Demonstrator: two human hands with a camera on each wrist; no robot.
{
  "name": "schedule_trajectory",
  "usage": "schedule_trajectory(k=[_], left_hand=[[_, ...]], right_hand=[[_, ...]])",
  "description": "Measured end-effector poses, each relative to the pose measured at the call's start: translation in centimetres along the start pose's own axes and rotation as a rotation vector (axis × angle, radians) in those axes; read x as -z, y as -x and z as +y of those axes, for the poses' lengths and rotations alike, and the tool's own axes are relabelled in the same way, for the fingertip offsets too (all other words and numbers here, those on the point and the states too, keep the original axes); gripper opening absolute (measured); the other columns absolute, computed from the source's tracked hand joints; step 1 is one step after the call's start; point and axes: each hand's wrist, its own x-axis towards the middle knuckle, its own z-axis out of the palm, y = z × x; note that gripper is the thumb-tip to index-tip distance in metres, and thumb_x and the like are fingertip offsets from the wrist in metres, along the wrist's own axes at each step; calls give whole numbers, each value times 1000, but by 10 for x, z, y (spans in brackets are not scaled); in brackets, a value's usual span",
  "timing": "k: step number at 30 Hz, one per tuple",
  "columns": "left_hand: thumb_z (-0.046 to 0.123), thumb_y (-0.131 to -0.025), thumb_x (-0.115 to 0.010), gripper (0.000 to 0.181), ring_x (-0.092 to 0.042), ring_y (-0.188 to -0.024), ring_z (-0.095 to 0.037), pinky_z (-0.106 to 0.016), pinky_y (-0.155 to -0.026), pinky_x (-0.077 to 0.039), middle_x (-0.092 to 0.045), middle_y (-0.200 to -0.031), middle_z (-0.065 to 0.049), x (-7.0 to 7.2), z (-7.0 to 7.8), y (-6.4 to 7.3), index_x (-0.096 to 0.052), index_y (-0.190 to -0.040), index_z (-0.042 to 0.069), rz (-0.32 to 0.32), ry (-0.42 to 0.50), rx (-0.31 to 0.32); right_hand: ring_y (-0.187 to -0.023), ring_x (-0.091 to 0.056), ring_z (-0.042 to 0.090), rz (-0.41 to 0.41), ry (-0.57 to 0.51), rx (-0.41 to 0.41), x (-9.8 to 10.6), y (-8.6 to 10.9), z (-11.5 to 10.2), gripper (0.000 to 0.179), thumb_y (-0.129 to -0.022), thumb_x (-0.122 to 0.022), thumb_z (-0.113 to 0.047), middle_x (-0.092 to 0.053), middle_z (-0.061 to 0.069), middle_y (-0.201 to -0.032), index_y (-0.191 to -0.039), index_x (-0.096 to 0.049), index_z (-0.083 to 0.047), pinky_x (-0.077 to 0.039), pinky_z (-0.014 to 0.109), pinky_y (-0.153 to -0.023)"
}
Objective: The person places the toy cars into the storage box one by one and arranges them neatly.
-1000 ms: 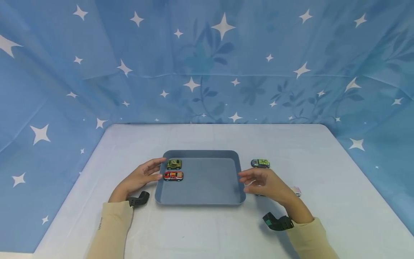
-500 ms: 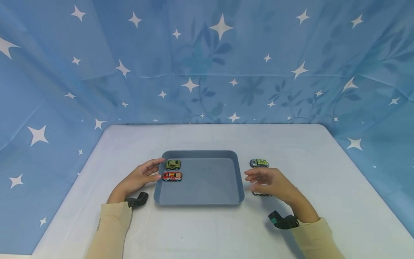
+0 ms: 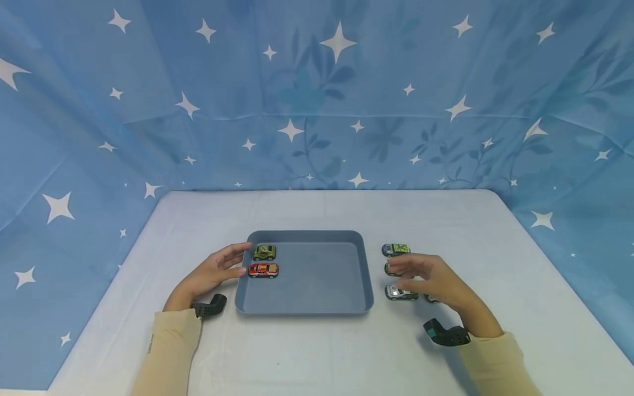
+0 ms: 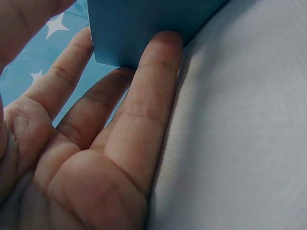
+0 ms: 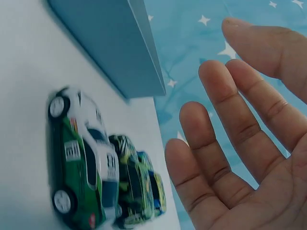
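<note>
My left hand (image 3: 210, 272) is at the left side of a blue-grey tray (image 3: 317, 283), its fingers extended; in the left wrist view, fingertips touch the tray's outer wall (image 4: 129, 24). Inside the tray's left end, a green toy car (image 3: 264, 252) sits behind a red toy car (image 3: 263, 270). My right hand (image 3: 438, 280), fingers loosely extended and holding nothing, is above the toy cars right of the tray. Nearest is a white-and-green toy car (image 5: 86, 158), also seen as a silvery car (image 3: 400, 292) from the head. Behind it, a green patterned car (image 5: 136, 184) is partly covered by my fingers.
At the back of that row is a blue and yellow-green toy car (image 3: 396, 249). Another car (image 3: 431, 298) shows partly from under my right hand. A white cloth (image 3: 307, 352) covers the table, and a blue star-patterned curtain (image 3: 317, 110) hangs behind.
My right hand has moved right, away from the tray's right rim to over the cars, uncovering the silvery car. My left hand has stayed at the tray; the cars in it have not moved.
</note>
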Motion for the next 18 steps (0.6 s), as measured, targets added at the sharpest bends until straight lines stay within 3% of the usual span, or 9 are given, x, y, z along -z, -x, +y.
schedule_trajectory(k=[10, 18], left_hand=[[14, -106, -69, 70, -27, -157, -57, -55, -119, -42, -29, -172, -31, 1, 0, 1, -35, -165, -4, -1, -11, -9], [12, -107, -68, 69, -28, -156, -56, -27, -109, -48, -30, -171, -31, 0, 0, 1, -35, -166, -4, -6, 10, -12]], right_hand=[[-117, -68, 4, 25, 66, -13, 12, 7, 6, 44, -98, -80, -5, -74, 19, -130, -139, -68, 6, -59, 30, -97], [-117, -66, 1, 30, 99, 2, 21, 11, 13, 41, -98, -79, -3, -75, 18, -129, -137, -69, 4, -57, 25, -97]])
